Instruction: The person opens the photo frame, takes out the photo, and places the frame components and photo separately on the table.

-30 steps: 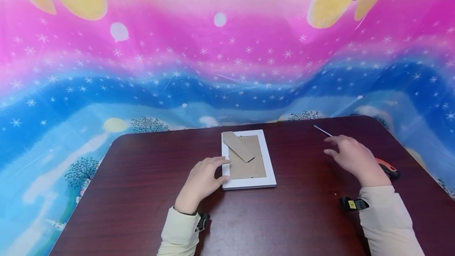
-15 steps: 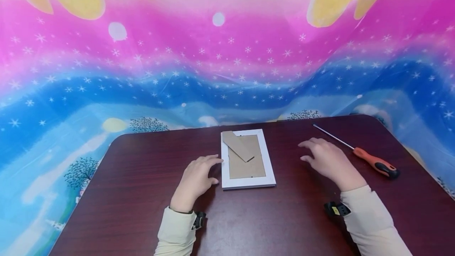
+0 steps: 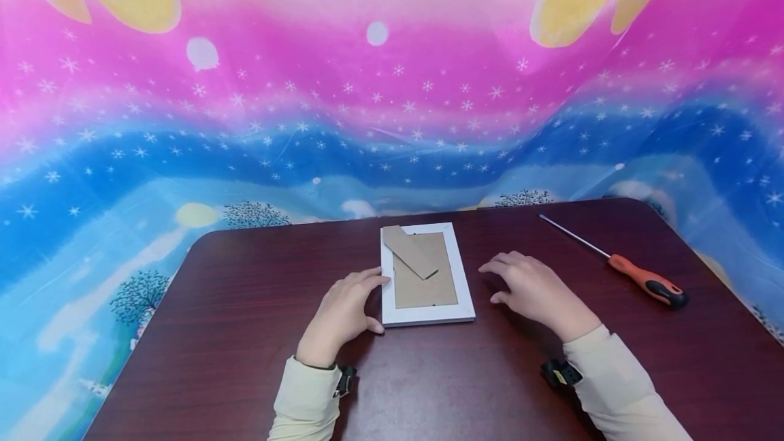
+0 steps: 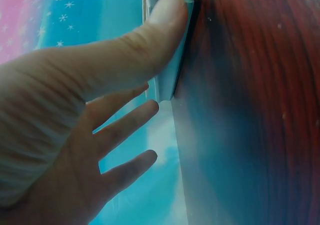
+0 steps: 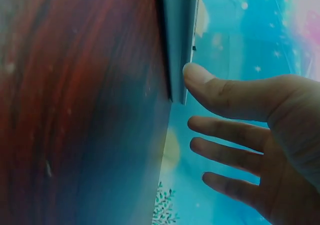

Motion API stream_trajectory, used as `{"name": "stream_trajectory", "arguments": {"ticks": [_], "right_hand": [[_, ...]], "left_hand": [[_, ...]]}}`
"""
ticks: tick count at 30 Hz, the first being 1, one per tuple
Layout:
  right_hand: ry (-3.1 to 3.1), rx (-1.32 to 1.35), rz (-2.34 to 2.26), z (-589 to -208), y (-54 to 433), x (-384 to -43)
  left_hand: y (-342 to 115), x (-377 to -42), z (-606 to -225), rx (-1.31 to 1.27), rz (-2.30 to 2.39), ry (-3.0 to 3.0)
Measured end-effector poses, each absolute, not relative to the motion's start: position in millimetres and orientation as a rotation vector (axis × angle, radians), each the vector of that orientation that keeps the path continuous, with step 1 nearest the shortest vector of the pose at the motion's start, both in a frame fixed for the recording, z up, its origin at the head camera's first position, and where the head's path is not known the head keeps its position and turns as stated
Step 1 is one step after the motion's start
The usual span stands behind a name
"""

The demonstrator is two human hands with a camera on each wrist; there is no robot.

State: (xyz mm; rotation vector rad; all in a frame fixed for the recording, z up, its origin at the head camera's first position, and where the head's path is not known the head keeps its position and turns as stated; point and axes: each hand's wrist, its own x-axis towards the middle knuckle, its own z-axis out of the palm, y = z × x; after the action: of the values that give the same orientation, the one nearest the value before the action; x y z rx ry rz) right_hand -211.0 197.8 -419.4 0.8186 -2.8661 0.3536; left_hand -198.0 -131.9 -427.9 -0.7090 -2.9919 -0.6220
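A white picture frame (image 3: 463,291) lies back side up on the table, its brown backing board (image 3: 429,295) and slanting stand leg (image 3: 409,254) showing. My left hand (image 3: 344,308) is at the frame's left edge, fingertips touching or nearly touching it and the thumb by the near left corner. In the left wrist view its fingers (image 4: 127,127) are spread beside the frame's side (image 4: 170,77). Just right of the frame, apart from it, hovers my right hand (image 3: 529,291) with relaxed fingers and nothing held. The right wrist view shows its thumb (image 5: 220,92) before the frame's edge (image 5: 179,45).
A screwdriver (image 3: 637,274) with an orange and black handle lies at the right of the dark red wooden table (image 3: 245,332), its tip toward the back. A colourful curtain (image 3: 343,121) hangs behind the table and down its left side.
My right hand has moved left from over the screwdriver toward the frame, uncovering the screwdriver. My left hand drew slightly off the frame, then came back to its edge.
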Motion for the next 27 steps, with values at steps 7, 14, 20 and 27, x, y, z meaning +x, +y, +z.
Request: {"name": "stream_trajectory", "arguments": {"ticks": [7,14,20,27], "right_hand": [[-2.86,0.899,0.34,-424.9,183.2,-207.0],[-2.85,0.96,0.335,-430.2,175.9,-205.8],[-2.843,0.976,0.348,-432.4,172.9,-204.4],[-2.838,0.983,0.323,-433.0,171.2,-203.9]], "left_hand": [[-128.4,-197.2,-428.3,-0.745,-0.622,-3.011],[-127.1,-197.5,-431.5,-0.762,-0.604,-3.016],[-127.0,-198.3,-435.4,-0.752,-0.587,-3.015],[-125.0,-197.7,-436.1,-0.755,-0.577,-3.018]]}}
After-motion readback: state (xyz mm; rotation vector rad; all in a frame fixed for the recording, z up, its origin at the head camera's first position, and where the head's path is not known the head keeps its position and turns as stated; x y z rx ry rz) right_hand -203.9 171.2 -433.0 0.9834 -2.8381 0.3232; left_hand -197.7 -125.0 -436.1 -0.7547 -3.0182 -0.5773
